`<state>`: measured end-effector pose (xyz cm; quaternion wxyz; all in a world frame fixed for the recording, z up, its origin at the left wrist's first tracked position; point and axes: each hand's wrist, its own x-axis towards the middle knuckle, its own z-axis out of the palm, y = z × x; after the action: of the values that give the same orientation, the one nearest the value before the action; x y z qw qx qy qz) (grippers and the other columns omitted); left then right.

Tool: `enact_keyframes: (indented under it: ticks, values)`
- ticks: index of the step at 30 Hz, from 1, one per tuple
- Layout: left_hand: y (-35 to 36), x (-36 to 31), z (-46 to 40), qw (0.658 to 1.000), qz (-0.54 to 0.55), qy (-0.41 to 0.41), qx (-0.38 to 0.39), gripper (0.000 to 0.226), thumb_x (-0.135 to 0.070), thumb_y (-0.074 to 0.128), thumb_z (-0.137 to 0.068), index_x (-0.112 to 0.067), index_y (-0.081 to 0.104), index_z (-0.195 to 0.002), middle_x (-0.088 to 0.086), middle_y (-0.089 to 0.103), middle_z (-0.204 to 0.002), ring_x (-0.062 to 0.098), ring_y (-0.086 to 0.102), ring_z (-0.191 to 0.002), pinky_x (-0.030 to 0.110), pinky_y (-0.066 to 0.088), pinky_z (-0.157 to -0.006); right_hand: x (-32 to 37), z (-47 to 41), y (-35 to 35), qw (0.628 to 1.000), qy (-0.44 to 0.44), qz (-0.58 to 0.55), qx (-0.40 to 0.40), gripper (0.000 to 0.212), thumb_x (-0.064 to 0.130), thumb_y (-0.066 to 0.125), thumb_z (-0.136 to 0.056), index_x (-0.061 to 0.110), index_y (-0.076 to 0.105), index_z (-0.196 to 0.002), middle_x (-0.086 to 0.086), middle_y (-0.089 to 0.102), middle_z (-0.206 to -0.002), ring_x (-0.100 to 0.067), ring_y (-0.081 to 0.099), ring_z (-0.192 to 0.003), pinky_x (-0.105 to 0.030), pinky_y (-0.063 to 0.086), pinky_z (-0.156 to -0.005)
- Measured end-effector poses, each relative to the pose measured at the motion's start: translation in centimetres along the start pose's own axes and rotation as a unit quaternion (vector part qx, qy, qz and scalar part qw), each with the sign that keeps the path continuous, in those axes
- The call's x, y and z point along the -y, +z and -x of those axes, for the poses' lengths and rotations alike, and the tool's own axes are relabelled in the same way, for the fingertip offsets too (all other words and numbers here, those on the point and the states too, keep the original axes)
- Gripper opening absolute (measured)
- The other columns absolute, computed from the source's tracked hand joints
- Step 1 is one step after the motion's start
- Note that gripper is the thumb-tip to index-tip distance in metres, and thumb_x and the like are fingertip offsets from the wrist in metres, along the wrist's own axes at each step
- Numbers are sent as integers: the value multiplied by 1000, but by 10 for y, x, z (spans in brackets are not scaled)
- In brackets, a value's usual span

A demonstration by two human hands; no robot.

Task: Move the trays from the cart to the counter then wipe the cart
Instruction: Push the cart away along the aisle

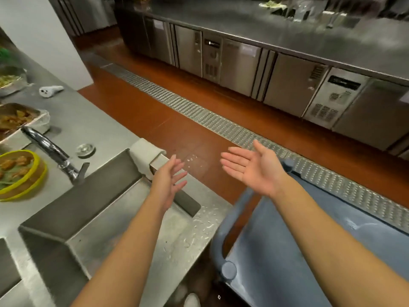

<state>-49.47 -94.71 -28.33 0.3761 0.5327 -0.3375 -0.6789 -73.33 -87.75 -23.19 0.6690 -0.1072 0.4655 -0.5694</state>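
- Blue cart (309,251) is sitting right beside the sink (99,207), top looking bare.
- Both grips are hanging released just past the sink: left hand (170,182), right hand (250,169), holding nothing.
- Cloth (143,154) is draped on the sink's far corner.
- Food trays (20,120) are sitting on the worktop (88,120) left of the sink.
- Risk, I reckon: yanking the cloth could be dragging drips onto the floor.

A steel sink (93,202) with a dark faucet (52,151) sits at left, a round drain plug (85,149) just beside the faucet. A metal floor grate (199,116) crosses the red-brown floor (155,120) before steel under-counter fridges (241,63).
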Motion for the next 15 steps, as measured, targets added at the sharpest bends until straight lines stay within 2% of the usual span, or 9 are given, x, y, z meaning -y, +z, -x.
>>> enact_keyframes:
  ticks: [3,7,15]
  values:
    - [54,14,52,999,-29,8,44,43,-47,51,-103,-14,61,-129,4,67,-131,27,64,-120,50,49,-106,18,72,-54,999,-38,-37,-10,75,60,32,-105,-5,54,-137,-29,64,-133,-44,60,-127,-53,50,-105]
    - [122,29,110,992,-51,18,110,47,-47,51,-103,-12,58,-135,6,67,-132,27,65,-118,45,53,-96,35,165,-127,993,-91,-69,-44,77,62,34,-103,-4,54,-136,-31,63,-133,-46,58,-127,-56,46,-108]
    - [246,57,195,962,-102,16,251,54,-48,49,-103,-11,52,-143,8,62,-138,29,60,-125,52,45,-110,43,307,-233,967,-180,-127,-127,77,63,35,-102,-1,55,-139,-28,62,-135,-46,57,-129,-57,42,-112]
